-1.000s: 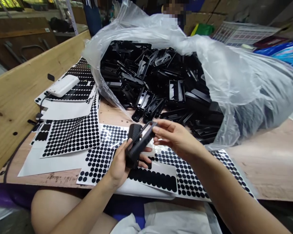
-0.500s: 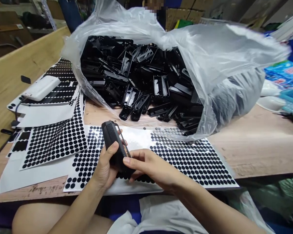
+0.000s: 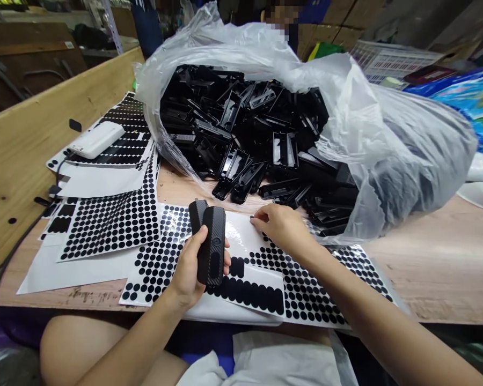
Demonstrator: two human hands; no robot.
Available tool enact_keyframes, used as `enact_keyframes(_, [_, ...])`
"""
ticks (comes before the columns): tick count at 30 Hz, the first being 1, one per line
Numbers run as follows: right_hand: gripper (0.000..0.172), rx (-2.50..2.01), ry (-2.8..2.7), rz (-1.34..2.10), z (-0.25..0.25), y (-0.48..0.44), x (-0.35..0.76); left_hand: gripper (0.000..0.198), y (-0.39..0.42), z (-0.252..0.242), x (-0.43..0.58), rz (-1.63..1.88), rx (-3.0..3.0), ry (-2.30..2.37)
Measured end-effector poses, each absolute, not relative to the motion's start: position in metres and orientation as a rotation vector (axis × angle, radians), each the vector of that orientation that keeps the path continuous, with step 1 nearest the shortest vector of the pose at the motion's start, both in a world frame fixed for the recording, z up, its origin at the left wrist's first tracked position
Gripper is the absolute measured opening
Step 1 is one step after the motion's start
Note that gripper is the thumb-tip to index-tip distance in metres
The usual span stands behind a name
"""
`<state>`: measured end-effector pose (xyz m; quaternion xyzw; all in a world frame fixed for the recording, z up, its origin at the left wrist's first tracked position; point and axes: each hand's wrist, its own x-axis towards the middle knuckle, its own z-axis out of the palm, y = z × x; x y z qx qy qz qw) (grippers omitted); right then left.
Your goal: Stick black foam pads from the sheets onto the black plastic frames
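Note:
My left hand (image 3: 189,268) is wrapped around a black plastic case (image 3: 214,252) with a carbon-fibre texture. The case is held tilted upright, with a small round recess on its face and a second black part showing behind it. To its right, my right hand (image 3: 282,228) has thumb and forefinger pinched at a small black round sticker (image 3: 251,219) on a bare stretch of the sticker sheet (image 3: 241,233). Below the case lies a smaller sheet of black oblong stickers (image 3: 261,297), partly covered by my left hand and the case.
A large clear plastic bag (image 3: 358,107) lies open behind my hands, heaped with black plastic cases (image 3: 233,166). More dot-sticker sheets (image 3: 112,225) and a white power bank (image 3: 97,139) with a cable are at left, beside a wooden side board (image 3: 64,112). A person is beyond the bag.
My right hand has let go of the case and moved right and up to the sheet. The case has turned in my left hand, uncovering the oblong stickers. The camera view has swung left.

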<state>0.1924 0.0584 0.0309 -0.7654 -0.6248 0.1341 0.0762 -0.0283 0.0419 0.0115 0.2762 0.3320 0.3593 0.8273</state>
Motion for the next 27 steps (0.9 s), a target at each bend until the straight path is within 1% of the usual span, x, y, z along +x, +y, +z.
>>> enact_keyframes(4, [0.015,-2.391,-1.897,0.398,0.036,0.069,0.186,0.046,0.042,0.010,-0.029,0.745,0.556,0.698])
enact_keyframes(10, [0.016,-2.448,-1.863,0.429,0.039,0.081,0.184,0.049,0.042,0.009,-0.029,0.745,0.559,0.723])
enact_keyframes(14, [0.016,-2.421,-1.765,0.430,0.037,0.080,0.185,0.047,0.042,0.013,-0.028,0.771,0.559,0.714])
enact_keyframes(18, [0.016,-2.303,-1.657,0.479,0.041,0.060,0.184,0.049,0.042,0.014,-0.029,0.784,0.562,0.728])
enact_keyframes(20, [0.022,-2.154,-1.580,0.633,0.048,0.045,0.179,0.051,0.042,0.013,-0.030,0.765,0.563,0.741])
enact_keyframes(22, [0.034,-1.887,-1.420,0.990,0.057,0.031,0.171,0.050,0.041,0.012,-0.029,0.759,0.567,0.744])
enact_keyframes(24, [0.043,-1.614,-1.233,1.332,0.066,0.022,0.160,0.046,0.041,0.012,-0.028,0.787,0.571,0.735])
enact_keyframes(25, [0.044,-1.533,-1.175,1.441,0.070,0.020,0.153,0.045,0.041,0.012,-0.027,0.805,0.572,0.733])
enact_keyframes(27, [0.044,-1.508,-1.162,1.512,0.074,0.020,0.142,0.043,0.040,0.012,-0.025,0.834,0.568,0.736])
